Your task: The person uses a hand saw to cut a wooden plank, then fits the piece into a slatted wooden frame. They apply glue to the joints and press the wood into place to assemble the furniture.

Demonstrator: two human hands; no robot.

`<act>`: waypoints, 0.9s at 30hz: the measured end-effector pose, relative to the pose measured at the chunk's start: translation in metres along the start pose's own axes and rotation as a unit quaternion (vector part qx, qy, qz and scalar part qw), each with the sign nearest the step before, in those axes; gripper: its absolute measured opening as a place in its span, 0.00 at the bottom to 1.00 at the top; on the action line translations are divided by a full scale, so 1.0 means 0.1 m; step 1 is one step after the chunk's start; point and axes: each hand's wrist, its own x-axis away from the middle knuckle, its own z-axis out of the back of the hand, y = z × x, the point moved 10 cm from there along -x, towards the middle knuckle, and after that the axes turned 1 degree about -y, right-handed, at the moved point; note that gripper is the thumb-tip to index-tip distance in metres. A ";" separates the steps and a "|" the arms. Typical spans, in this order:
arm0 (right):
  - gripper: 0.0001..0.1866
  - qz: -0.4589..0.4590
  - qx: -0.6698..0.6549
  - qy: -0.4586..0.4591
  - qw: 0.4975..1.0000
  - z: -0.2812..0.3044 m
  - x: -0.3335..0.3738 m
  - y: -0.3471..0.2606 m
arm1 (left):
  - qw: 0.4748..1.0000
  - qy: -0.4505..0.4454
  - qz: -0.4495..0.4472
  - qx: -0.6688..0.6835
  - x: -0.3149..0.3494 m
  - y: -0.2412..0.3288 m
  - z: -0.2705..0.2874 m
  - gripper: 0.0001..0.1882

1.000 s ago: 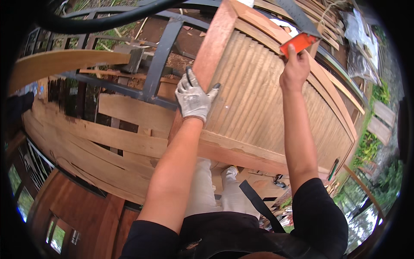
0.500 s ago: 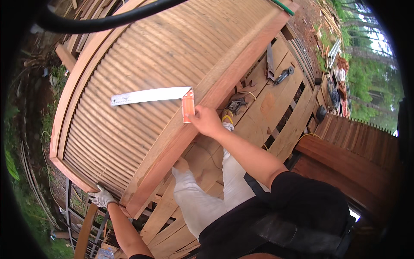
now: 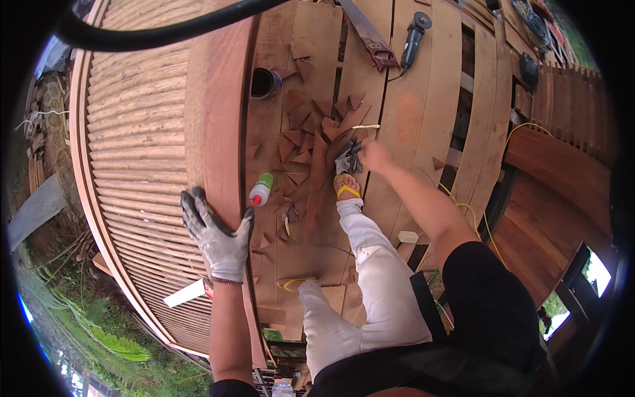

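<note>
My left hand [image 3: 219, 237], in a pale work glove with dark fingertips, lies with fingers spread on the near rail [image 3: 225, 132] of a large slatted wooden panel [image 3: 142, 126]. Partly hidden by my left forearm, a try square [image 3: 186, 293] rests on the slats with its metal blade showing. My bare right hand [image 3: 376, 156] reaches low over the plank floor by my foot. Its fingers are closed at a grey and black work glove [image 3: 346, 159]; they seem to pinch it, though the contact is small in view. A green and white bottle with a red cap [image 3: 262, 189] is beside the rail.
Triangular wood offcuts [image 3: 301, 135] lie scattered on the planks [image 3: 423, 126]. Farther off are a handsaw [image 3: 370, 36], an angle grinder [image 3: 415, 41] and an open can [image 3: 264, 83]. Gaps run between planks. A yellow cable [image 3: 489, 228] trails at the right.
My right hand has left the try square and moved down to the glove by my foot. My left hand has shifted from the panel's corner onto the near rail. The view has turned.
</note>
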 end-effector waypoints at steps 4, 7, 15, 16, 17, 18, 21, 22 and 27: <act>0.20 -0.006 0.158 0.014 0.987 0.38 -1.51 0.84 | 1.000 -0.002 -0.001 0.021 -0.02 0.00 -0.04 0.56; 0.25 -0.041 0.186 0.139 0.972 0.75 -2.38 1.22 | 0.999 -0.026 0.016 0.032 -0.02 -0.07 -0.15 0.60; 0.25 -0.109 0.278 0.157 0.941 0.71 -3.31 1.39 | 0.998 -0.033 0.044 -0.016 0.25 -0.26 -0.06 0.61; 0.22 -0.092 0.257 0.145 0.951 0.69 -3.36 1.33 | 0.997 -0.029 0.063 -0.019 0.25 -0.24 -0.05 0.62; 0.21 -0.074 0.296 0.121 0.944 0.69 -3.43 1.31 | 0.998 -0.012 0.066 0.016 0.26 -0.25 -0.04 0.63; 0.22 -0.033 0.251 0.131 0.959 0.66 -3.37 1.15 | 0.997 -0.011 0.070 0.015 0.22 -0.21 -0.04 0.63; 0.26 0.018 -0.077 0.203 0.976 0.94 -2.87 1.55 | 0.996 -0.037 0.068 0.053 -0.16 -0.18 -0.16 0.63; 0.24 0.022 -0.114 0.167 0.979 0.73 -2.69 1.30 | 0.996 -0.015 0.067 0.048 -0.13 -0.19 -0.09 0.61; 0.19 -0.077 -0.418 0.137 0.895 0.25 -0.76 0.29 | 0.995 0.002 0.085 0.058 0.00 -0.27 0.13 0.56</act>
